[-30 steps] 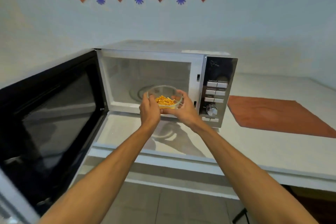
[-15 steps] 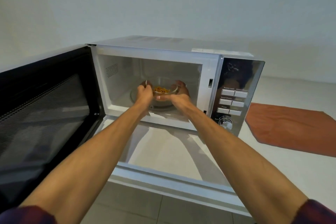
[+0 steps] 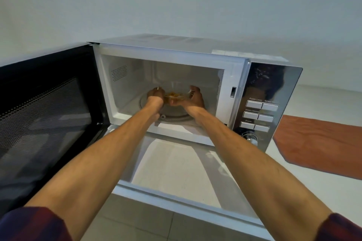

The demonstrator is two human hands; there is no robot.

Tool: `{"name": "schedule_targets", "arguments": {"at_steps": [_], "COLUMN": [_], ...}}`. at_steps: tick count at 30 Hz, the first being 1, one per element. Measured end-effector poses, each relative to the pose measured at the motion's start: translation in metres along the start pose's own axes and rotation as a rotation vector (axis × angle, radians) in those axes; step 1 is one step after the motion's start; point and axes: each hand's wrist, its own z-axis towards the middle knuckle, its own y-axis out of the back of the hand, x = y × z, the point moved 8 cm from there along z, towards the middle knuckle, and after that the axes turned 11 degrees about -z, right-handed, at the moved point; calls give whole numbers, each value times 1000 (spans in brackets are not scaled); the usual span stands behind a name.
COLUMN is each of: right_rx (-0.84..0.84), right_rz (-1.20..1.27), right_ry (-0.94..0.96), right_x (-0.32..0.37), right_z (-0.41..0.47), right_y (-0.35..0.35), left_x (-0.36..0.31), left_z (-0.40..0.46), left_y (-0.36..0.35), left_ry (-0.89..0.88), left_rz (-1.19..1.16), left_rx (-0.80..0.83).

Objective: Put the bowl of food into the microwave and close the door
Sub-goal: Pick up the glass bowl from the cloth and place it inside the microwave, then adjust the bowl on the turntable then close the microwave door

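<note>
A silver microwave stands on the white counter with its black door swung wide to the left. Both my arms reach into its cavity. A clear glass bowl of orange-yellow food sits low over the glass turntable, between my hands. My left hand grips the bowl's left rim and my right hand grips its right rim. Whether the bowl's base touches the turntable is hidden by my hands.
The control panel with buttons and a dial is to the right of the cavity. An orange mat lies on the counter at the right. The counter's front edge runs below my arms, with tiled floor beneath.
My hands have carried the bowl from the microwave's opening deep into the cavity and lowered it over the turntable. My head has moved closer.
</note>
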Motion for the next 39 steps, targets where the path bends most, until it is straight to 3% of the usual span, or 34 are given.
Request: {"name": "schedule_targets", "arguments": {"at_steps": [16,25,31,39], "right_rx": [5,60,120,59], "right_rz": [-43,-130,-203,-413], "right_ry": [-11,-11,100,283], "right_x": [-3,10,27,59], "right_z": [12,3,-27,-107], "right_y": [-16,-11,5,21], "left_x": [10,1,-24,-56], "left_z": [24,0,-35,-136], "left_y": [-2,-5,14,17], "left_ry": [19,119,-119,-589], "left_rz": [66,236,342,924], "left_rx": [-4,93,-29,62]}}
